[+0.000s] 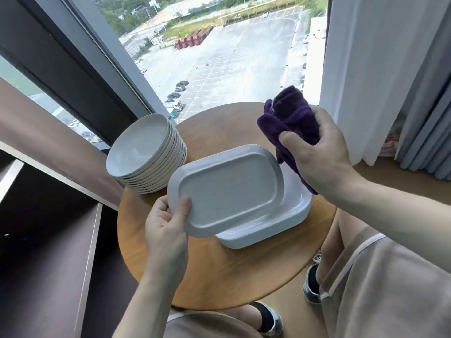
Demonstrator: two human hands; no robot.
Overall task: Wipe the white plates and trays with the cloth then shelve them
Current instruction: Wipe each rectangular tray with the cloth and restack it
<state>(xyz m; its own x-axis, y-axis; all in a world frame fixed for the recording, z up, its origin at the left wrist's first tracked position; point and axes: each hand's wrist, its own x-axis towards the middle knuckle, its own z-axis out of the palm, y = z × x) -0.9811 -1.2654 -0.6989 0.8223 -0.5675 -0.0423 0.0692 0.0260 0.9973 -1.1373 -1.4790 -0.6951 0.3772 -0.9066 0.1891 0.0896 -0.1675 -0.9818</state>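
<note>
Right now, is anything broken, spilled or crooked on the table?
Nothing broken or spilled. The top tray is askew, tilted above the tray stack in the grip of the left hand. The plate stack stands near the table edge.

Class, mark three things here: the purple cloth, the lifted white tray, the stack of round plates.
purple cloth [292, 118]: head view, on its bunched upper folds.
lifted white tray [227, 189]: head view, on its flat centre panel.
stack of round plates [139, 145]: head view, on the top plate's inner face.
</note>
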